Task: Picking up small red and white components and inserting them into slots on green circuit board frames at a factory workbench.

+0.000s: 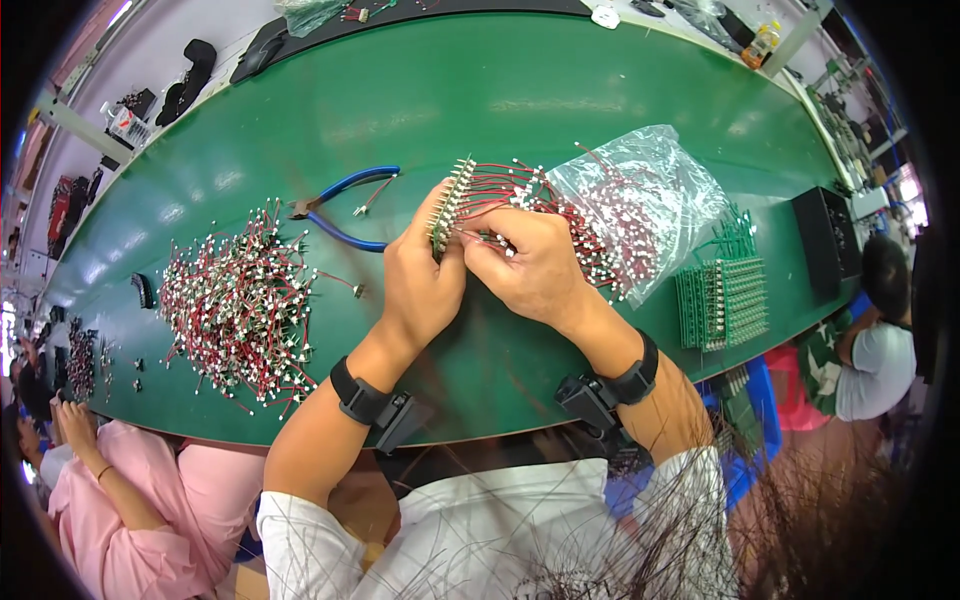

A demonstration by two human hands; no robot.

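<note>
My left hand (425, 285) grips a narrow strip of small circuit boards (450, 212), held upright above the table. Several red wires with white plugs (495, 183) run from the strip toward the right. Close against it, my right hand (535, 265) has thumb and fingers pinched on a thin red wire, partly hidden by the fingers. Beside and behind that hand, a heap of red wires with white connectors (600, 255) spills from a clear plastic bag (675, 175). Blue-handled cutting pliers (350, 182) lie spread just left of my left hand.
A large pile of small boards with red wires (235, 310) covers the left of the green table (430, 90). Green board panels (725, 305) are stacked at the right, near a black box (825, 235). A person in pink (150, 500) sits at left, another person (875, 360) at right.
</note>
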